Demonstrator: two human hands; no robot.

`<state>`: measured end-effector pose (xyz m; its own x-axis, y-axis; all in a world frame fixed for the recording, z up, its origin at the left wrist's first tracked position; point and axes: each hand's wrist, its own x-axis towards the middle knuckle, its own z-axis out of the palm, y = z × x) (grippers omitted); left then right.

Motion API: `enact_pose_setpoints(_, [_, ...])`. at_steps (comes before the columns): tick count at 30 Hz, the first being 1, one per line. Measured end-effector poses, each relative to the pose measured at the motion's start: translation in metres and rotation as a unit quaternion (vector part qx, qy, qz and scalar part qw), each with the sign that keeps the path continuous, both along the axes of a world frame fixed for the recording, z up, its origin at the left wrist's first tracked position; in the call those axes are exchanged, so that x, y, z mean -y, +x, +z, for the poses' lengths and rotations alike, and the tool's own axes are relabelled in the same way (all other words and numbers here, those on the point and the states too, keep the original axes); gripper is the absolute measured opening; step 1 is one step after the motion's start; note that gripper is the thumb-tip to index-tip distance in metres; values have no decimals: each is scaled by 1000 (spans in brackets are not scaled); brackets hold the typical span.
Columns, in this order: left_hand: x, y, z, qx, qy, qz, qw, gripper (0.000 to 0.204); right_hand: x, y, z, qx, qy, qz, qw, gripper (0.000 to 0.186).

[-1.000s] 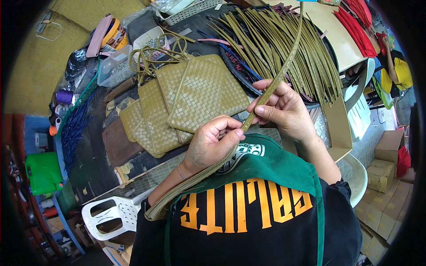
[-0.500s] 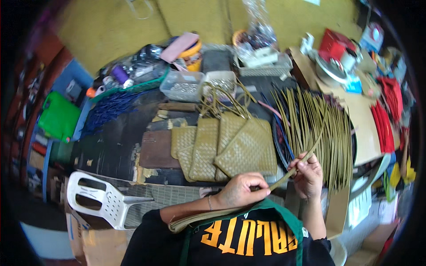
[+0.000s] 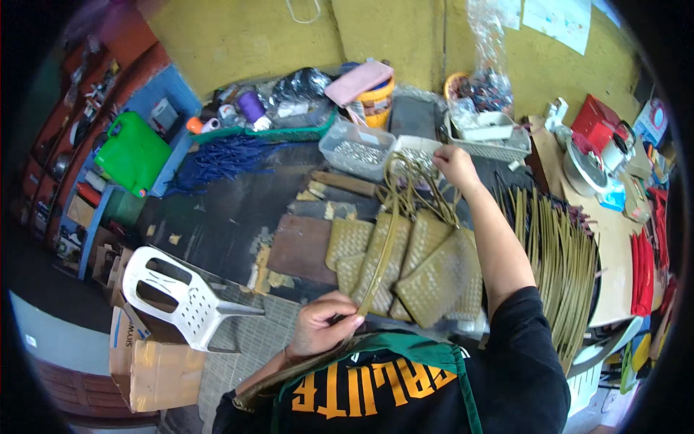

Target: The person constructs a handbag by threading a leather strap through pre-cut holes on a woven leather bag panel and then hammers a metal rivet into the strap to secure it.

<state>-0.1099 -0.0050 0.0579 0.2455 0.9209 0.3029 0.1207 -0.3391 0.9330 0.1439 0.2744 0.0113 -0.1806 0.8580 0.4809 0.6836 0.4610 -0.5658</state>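
Note:
My left hand (image 3: 325, 325) is low in the middle, closed on a long olive strap (image 3: 385, 267), which runs upward across a group of woven olive bags (image 3: 437, 271) with looped handles. My right hand (image 3: 452, 163) reaches forward with fingers pinched at the white container (image 3: 413, 147) of small metal pieces; what they hold, if anything, I cannot make out. Beside it stands a clear container (image 3: 356, 158) of silver pieces. A large bunch of olive strips (image 3: 560, 282) lies to the right of my forearm. A brown board (image 3: 300, 249) lies left of the bags.
The dark table (image 3: 195, 224) also holds blue strips (image 3: 224, 159), thread spools (image 3: 251, 107), a yellow tub and trays. A side table (image 3: 611, 267) carries red pieces. A white plastic chair (image 3: 177, 304), cardboard boxes (image 3: 166, 372) and a green jerrycan (image 3: 134, 152) are at the left.
My right hand has left the middle of the strap and reached forward to the white container. My left hand still grips the strap. The view has shifted, showing more of the wall.

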Motion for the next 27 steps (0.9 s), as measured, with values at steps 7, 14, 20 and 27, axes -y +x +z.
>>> enact_pose_setpoints(7, [-6, -52, -6, 23, -33, 40, 998, 8, -94, -29, -75, 367, -82, -82, 923, 17])
enact_pose_setpoints(14, [-35, -69, -15, 73, -48, 43, 995, 9, -94, -36, -84, 263, -297, -121, 910, 28])
enact_pose_setpoints(20, [-65, -63, -22, 82, -51, 1, 995, 9, -92, -36, -83, 358, -271, -69, 891, 27])
enact_pose_setpoints(27, [-70, -65, -27, 53, -62, 0, 997, 7, -93, -37, -85, 369, -305, -60, 876, 30])
